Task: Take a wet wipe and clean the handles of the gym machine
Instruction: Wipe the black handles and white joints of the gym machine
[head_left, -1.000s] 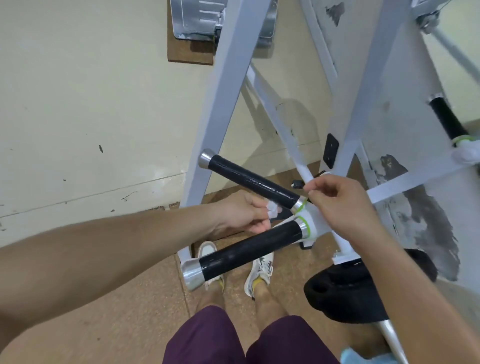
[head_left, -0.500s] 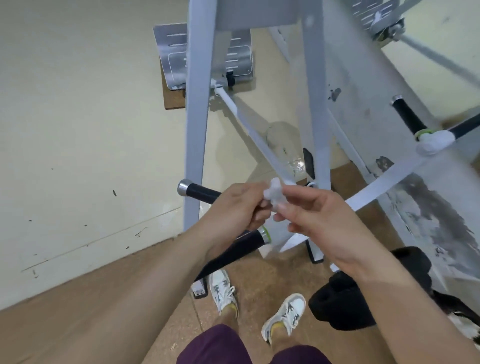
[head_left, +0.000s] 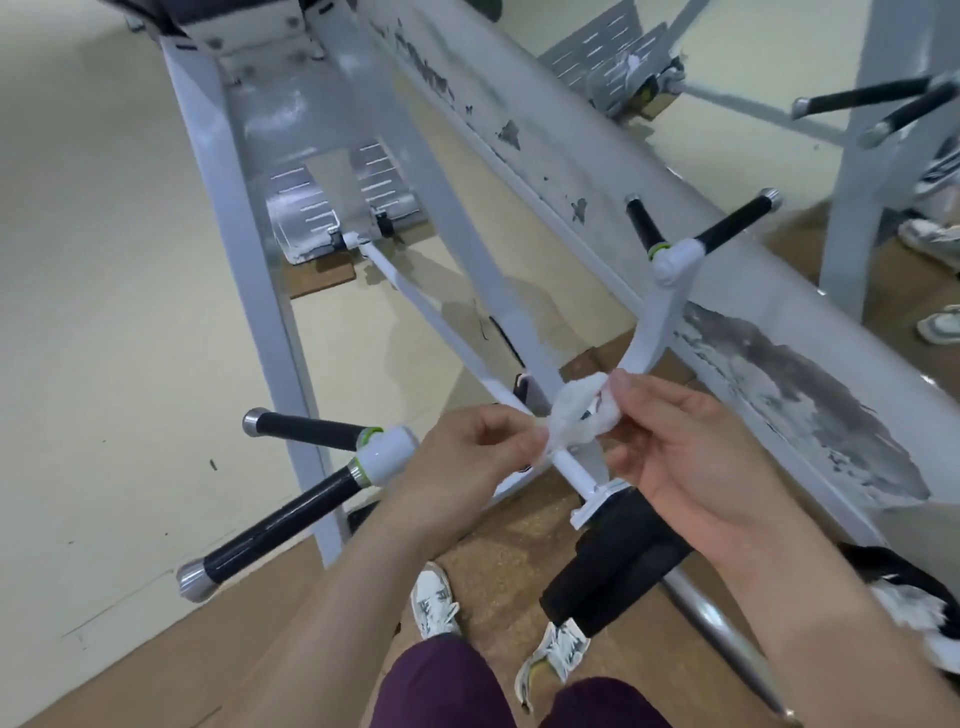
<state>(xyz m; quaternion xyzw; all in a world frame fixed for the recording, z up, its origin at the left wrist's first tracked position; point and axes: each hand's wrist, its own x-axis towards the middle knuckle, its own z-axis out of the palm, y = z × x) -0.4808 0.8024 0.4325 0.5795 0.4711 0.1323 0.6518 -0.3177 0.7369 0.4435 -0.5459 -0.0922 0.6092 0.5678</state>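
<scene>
Though rubbing the wet wipe against the left handles a second ago, now holds it clear of them, bunched over the white bar; pinches one end with left hand, the other with right hand; likely refolds for the right handles, well apart, upper right.

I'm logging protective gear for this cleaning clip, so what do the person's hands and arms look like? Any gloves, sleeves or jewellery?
No gloves: the left hand and right hand are bare, and no ring shows on the fingers in view. The left forearm and right forearm are bare too, with no watch or band at either wrist and no sleeve up to the frame edge.
</scene>
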